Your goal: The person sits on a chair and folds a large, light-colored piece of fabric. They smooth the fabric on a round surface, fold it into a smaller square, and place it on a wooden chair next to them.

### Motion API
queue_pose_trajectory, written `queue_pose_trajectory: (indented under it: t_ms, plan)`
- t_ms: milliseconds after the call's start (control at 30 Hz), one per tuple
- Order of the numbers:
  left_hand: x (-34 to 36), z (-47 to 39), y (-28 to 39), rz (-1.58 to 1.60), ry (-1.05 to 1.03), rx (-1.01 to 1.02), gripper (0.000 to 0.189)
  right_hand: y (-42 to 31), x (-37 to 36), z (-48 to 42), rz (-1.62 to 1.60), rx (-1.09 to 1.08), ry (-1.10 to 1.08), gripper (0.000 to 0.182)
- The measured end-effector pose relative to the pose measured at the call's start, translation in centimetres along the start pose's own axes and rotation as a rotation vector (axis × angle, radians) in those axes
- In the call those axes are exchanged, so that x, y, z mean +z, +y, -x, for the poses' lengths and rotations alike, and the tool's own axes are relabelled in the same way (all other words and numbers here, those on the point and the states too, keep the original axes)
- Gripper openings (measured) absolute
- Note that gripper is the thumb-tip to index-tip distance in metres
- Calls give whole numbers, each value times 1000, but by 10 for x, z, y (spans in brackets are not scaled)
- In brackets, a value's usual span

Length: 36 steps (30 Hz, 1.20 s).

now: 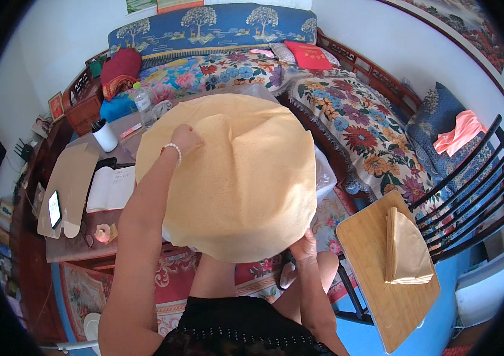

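Observation:
A wide, round, tan sheet, which looks like thin flatbread, spreads in front of me over the low table, with a raised fold running down its middle. At its upper left, my left hand, with a beaded bracelet on the wrist, pinches the surface beside that fold. The lower right rim is held by my right hand, its fingers partly hidden beneath. Whether more sheets lie under the top one I cannot tell. To my right, a stack of folded tan sheets lies on a wooden board.
The board rests on a black slatted chair. Left on the table are a phone, an open notebook, a white pen cup, a water bottle and cardboard. A flowered sofa stands behind.

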<state>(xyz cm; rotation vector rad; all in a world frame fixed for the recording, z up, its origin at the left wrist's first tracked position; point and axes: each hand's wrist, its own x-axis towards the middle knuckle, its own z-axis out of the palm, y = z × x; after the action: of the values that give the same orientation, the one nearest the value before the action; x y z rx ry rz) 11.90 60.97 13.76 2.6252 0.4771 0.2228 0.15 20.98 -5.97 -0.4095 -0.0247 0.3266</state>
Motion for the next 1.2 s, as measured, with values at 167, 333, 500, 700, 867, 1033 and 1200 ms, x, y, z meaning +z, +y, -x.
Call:
queue_pose_trajectory:
  t_ms: [167,333,500,700,867,1033,1200]
  plan:
    - [-27,-11,-35,861,-332,64,25,-28,12,30,-87,-106,36,49]
    - [-72,31,-17,1473,-448,-81,21,-87,60,63,184,-388,140,17]
    - [-130,67,-33,1638,-279,15,18,-158,156,48,520,-601,2,20]
    - [-167,33,-56,1722,-88,50,17,-216,239,-79,657,-366,-168,20]
    - [-222,5,-76,1804,130,375,21,-234,323,-124,663,-474,-413,4]
    - [-203,45,-121,1758,228,491,29,-188,305,-103,873,-560,-376,23]
    - [-98,102,-175,1433,103,197,18,-136,179,-90,1061,-381,-84,40]
